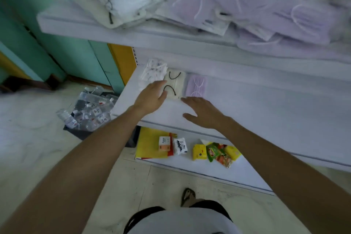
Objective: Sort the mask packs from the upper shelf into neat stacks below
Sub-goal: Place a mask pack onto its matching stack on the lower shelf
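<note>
Head view looks down on a white shelving unit. On the middle shelf (pixel 247 112) three mask packs lie flat in a row at the left end: a patterned pack (pixel 152 71), a cream pack (pixel 176 81) and a purple pack (pixel 196 85), side by side and touching or nearly so. The cream pack's long axis runs from the shelf's front edge toward the back. One black ear loop sits near its far end and one near its near end.

The left hand (pixel 152 97) is palm down at the cream pack's left edge, over the seam with the patterned pack. Its fingers are straight and relaxed, gripping nothing, and the thumb lies across the near loop. The right hand (pixel 204 112) is spread flat, fingers straight and apart, holding nothing. Its leading fingertip is at the cream pack's near right corner, just in front of the purple pack. Whether it touches the pack cannot be told.

On the upper shelf (pixel 133 34) a loose heap of purple packs (pixel 266 9) lies at mixed angles, with white packs (pixel 131 0) jumbled to their left.

Below, the bottom shelf (pixel 237 173) holds tissue packets (pixel 164 143) and snack bags (pixel 218 153). A bin of bottles (pixel 89 112) stands on the floor at left.
</note>
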Demonstrator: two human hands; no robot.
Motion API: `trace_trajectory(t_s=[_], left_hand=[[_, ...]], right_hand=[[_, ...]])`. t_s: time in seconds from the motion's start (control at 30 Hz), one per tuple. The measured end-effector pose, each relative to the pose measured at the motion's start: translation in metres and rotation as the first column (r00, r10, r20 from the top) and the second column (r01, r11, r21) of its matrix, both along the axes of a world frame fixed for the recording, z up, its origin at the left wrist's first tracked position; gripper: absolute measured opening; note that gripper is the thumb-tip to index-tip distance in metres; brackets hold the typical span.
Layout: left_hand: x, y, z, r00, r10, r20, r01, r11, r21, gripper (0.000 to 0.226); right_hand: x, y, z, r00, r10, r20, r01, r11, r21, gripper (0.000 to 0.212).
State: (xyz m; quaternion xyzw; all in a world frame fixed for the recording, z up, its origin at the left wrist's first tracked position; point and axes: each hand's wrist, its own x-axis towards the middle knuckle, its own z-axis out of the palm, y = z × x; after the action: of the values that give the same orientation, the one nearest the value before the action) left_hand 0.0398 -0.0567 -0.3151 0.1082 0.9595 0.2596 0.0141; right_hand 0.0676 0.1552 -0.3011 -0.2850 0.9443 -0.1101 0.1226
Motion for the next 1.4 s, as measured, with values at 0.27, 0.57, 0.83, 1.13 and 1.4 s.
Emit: trace_trajectory(t_s=[0.27,0.57,0.83,1.13,1.4], left_hand=[[0.062,0.059,0.068,0.976,-0.207,-0.071,0.201,0.975,-0.090,0.042],[0.140,0.158,0.147,0.842,-0.401,-0.360,0.427,0.904,-0.008,0.039],[0.121,0.289,0.250,0.727,-0.431,-0.534,0.471,0.879,-0.068,0.049],[0.092,0.467,0.266,0.721,-0.441,-0.534,0.543,0.839,0.040,0.049],[0.045,0.566,0.253,0.831,-0.447,-0.331,0.382,0.891,-0.244,0.043]], right_hand=[[0.088,0.069,0.055,0.978,-0.114,-0.172,0.108,0.993,-0.048,0.057],[0.181,0.146,0.124,0.888,-0.306,-0.343,0.242,0.946,-0.215,0.047],[0.201,0.246,0.184,0.747,-0.557,-0.363,0.441,0.824,-0.356,0.050],[0.192,0.422,0.211,0.600,-0.701,-0.385,0.539,0.710,-0.453,0.048],[0.144,0.555,0.220,0.557,-0.731,-0.394,0.564,0.681,-0.467,0.046]])
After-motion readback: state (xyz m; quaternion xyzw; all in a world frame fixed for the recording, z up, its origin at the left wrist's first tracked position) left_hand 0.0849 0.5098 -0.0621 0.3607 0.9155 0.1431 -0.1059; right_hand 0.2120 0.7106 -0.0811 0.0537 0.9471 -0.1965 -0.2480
